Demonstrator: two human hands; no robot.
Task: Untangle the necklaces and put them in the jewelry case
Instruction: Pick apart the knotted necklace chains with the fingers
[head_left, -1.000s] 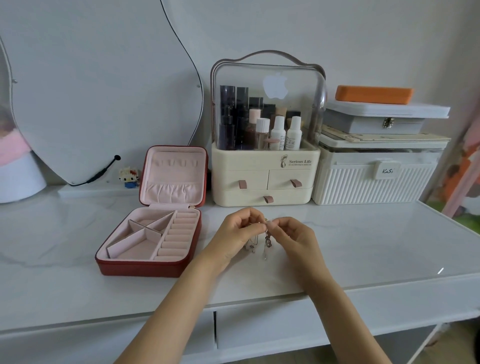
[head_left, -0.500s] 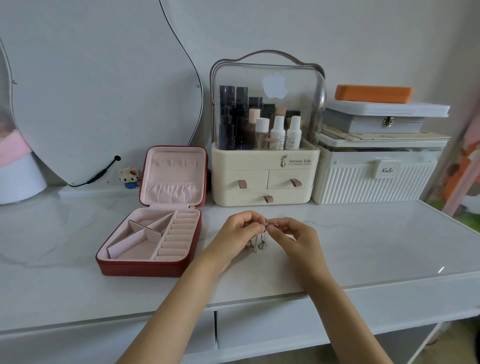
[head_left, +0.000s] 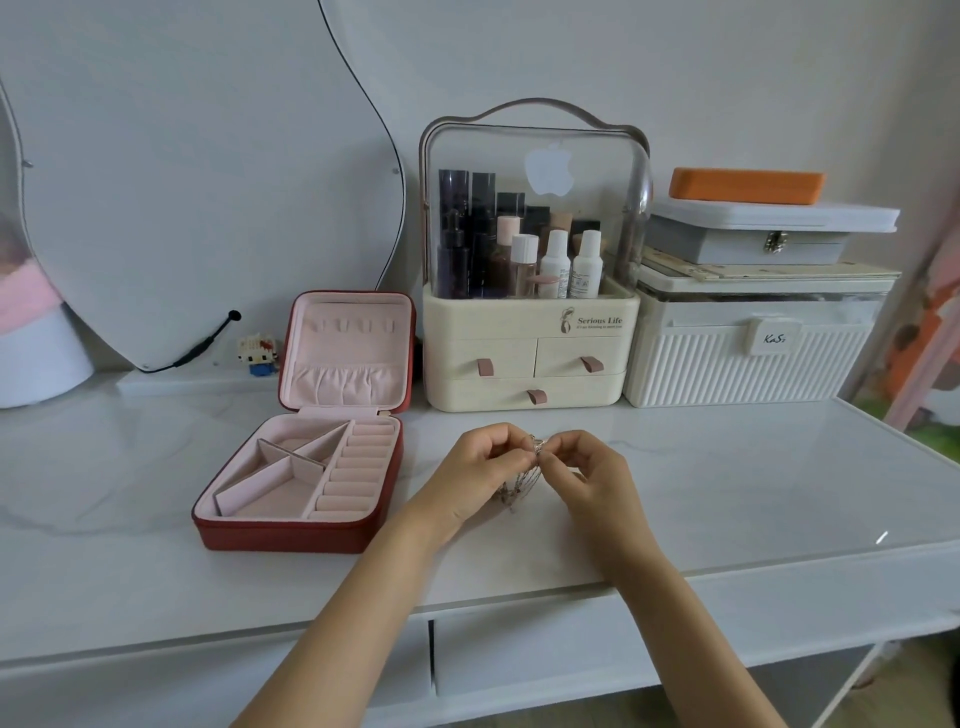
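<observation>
The necklaces (head_left: 522, 480) hang as a small knot of thin silvery chain between the person's two hands, just above the white marble-patterned tabletop (head_left: 727, 483) and a little to the right of the jewelry case (head_left: 306, 467). The left hand (head_left: 480, 475) pinches the bundle near its top with curled fingertips, and the right hand (head_left: 587, 467) pinches the same spot from the other side, so both hands are grasping chain; the loose strands and what look like small pendants dangle below, too fine to count.

The step in hand seems to be the untangling itself, with nothing yet in the case. The next move likely calls for teasing one strand free with small, light pulls, since fine links will tighten if tugged.

The case lies open, red outside with a soft pink lining, angled dividers, a row of ring rolls and a gathered pocket in its upright lid. Behind stand a cream cosmetics organizer (head_left: 530, 358) with a clear domed cover and a ribbed white storage box (head_left: 748, 358).
</observation>
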